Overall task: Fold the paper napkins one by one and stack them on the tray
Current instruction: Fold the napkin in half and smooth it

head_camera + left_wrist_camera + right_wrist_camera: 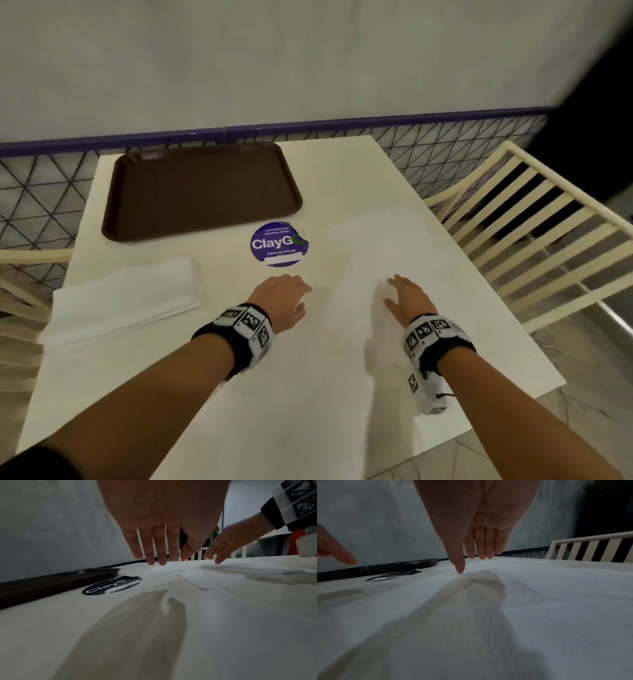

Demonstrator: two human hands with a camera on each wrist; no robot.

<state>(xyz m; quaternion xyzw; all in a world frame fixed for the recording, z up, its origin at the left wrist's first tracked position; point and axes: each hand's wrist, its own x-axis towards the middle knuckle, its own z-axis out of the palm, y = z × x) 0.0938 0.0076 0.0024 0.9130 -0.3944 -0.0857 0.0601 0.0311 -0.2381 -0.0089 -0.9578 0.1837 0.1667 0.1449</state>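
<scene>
An unfolded white napkin lies spread flat on the white table, right of centre; it also shows as napkin and napkin. My left hand hovers with straight fingers just over its left edge, holding nothing. My right hand hovers flat above the napkin's middle, its fingers straight and together, thumb pointing down near the paper. A stack of white napkins sits at the table's left edge. The brown tray lies bare at the far left of the table.
A round purple "ClayGo" sticker is stuck on the table between tray and hands. Cream slatted chairs stand to the right, another at the left edge. A tiled wall runs behind the table.
</scene>
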